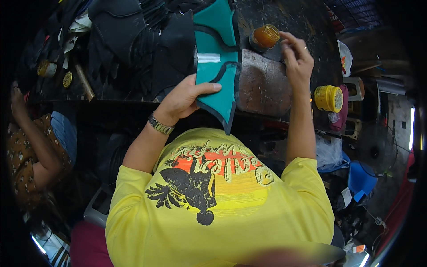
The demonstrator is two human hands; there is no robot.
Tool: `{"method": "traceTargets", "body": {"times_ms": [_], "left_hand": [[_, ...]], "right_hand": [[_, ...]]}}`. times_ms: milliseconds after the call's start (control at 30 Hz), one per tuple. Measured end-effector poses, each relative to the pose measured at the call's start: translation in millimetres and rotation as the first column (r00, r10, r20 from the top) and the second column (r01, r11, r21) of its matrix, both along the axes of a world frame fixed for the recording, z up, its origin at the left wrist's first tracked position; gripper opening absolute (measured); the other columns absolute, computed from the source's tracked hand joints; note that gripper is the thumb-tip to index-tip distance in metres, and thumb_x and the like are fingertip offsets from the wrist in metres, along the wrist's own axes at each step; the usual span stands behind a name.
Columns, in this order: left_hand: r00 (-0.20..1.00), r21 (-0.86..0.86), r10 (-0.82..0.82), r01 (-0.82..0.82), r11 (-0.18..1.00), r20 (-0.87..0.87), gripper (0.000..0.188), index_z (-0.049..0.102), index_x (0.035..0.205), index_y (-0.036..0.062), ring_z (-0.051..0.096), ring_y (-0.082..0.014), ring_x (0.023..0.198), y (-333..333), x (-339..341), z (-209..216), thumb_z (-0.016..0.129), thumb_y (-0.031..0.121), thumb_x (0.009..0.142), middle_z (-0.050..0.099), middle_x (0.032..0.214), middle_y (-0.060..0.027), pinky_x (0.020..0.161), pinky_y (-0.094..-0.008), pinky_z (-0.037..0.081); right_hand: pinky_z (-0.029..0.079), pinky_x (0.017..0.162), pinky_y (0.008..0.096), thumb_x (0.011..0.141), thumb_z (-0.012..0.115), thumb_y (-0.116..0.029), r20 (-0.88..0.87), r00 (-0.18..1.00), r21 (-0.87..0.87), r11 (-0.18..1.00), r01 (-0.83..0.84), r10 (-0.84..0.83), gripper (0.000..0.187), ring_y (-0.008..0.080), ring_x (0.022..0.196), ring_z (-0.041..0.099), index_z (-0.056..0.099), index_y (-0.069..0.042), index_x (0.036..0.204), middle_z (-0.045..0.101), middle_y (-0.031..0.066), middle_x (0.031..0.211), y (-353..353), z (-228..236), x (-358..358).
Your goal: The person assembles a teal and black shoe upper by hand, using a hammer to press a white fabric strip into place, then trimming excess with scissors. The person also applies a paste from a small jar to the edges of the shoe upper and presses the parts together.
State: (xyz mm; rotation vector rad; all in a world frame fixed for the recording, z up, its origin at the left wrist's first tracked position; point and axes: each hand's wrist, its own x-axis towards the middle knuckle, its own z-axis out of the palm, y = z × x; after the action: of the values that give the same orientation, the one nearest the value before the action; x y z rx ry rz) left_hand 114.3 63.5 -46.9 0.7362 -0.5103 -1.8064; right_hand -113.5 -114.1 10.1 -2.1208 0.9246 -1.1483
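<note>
Single head view: looks steeply down from above, close over workbench [284,18]; fisheye bends rim edges.

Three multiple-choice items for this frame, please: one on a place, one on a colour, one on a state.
1. Where is the yellow tub?
A. right of the right hand
B. in the left hand
C. on the teal piece

2. What colour edges the teal piece?
A. white
B. black
C. red

3. What state is the orange pot in?
A. lidded
B. tipped over
C. open, upright

Answers: 1 A, it sits at the bench's right edge; 2 B, a dark border runs round it; 3 C, the orange contents show from above.
</note>
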Motion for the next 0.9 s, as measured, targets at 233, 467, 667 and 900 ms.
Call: {"method": "traceTargets", "body": {"times_ms": [233, 467, 667, 900], "left_hand": [[0.999, -0.057, 0.046, -0.045, 0.997, 0.022, 0.034, 0.054, 0.123, -0.0040, 0.072, -0.0218, 0.095, -19, -3, 12, 0.065, 0.009, 0.093, 0.069, 0.112, -0.0138, 0.085, -0.0375, 0.062], [0.997, -0.078, 0.070, -0.068, 0.995, 0.025, 0.039, 0.048, 0.130, -0.0009, 0.068, -0.0232, 0.106, -23, -8, 8, 0.062, 0.005, 0.094, 0.065, 0.120, -0.0131, 0.089, -0.0416, 0.061], [0.994, -0.109, 0.103, -0.099, 0.989, 0.031, 0.037, 0.048, 0.129, -0.0008, 0.069, -0.0239, 0.106, -32, -10, 3, 0.060, 0.004, 0.094, 0.066, 0.120, -0.0132, 0.089, -0.0419, 0.061], [0.992, -0.085, 0.121, -0.119, 0.989, 0.022, 0.032, 0.050, 0.127, -0.0031, 0.068, -0.0246, 0.103, -33, -9, 7, 0.055, 0.002, 0.096, 0.065, 0.118, -0.0139, 0.083, -0.0435, 0.063]], "right_hand": [[0.048, 0.097, 0.0392, 0.081, 0.061, -0.002, -0.460, 0.829, -0.537, 0.843, 0.028, -0.320, 0.039, 0.0292, 0.115, 0.056, 0.076, -0.023, 0.110, 0.064, 0.0072, 0.120, -63, -18, -13], [0.047, 0.101, 0.0365, 0.087, 0.057, -0.001, -0.253, 0.932, -0.430, 0.893, 0.134, -0.262, 0.042, 0.0289, 0.119, 0.056, 0.069, -0.017, 0.125, 0.059, 0.0093, 0.132, -49, -9, -6], [0.050, 0.095, 0.0407, 0.079, 0.061, 0.000, -0.496, 0.766, -0.542, 0.835, 0.094, -0.408, 0.043, 0.0331, 0.115, 0.058, 0.071, -0.016, 0.118, 0.062, 0.0123, 0.126, -17, -17, -7], [0.044, 0.084, 0.0262, 0.075, 0.052, 0.014, -0.059, 0.991, 0.067, 0.991, -0.118, 0.122, 0.043, 0.0155, 0.096, 0.057, 0.076, -0.009, 0.103, 0.057, 0.0064, 0.105, 45, 2, -9]]}}
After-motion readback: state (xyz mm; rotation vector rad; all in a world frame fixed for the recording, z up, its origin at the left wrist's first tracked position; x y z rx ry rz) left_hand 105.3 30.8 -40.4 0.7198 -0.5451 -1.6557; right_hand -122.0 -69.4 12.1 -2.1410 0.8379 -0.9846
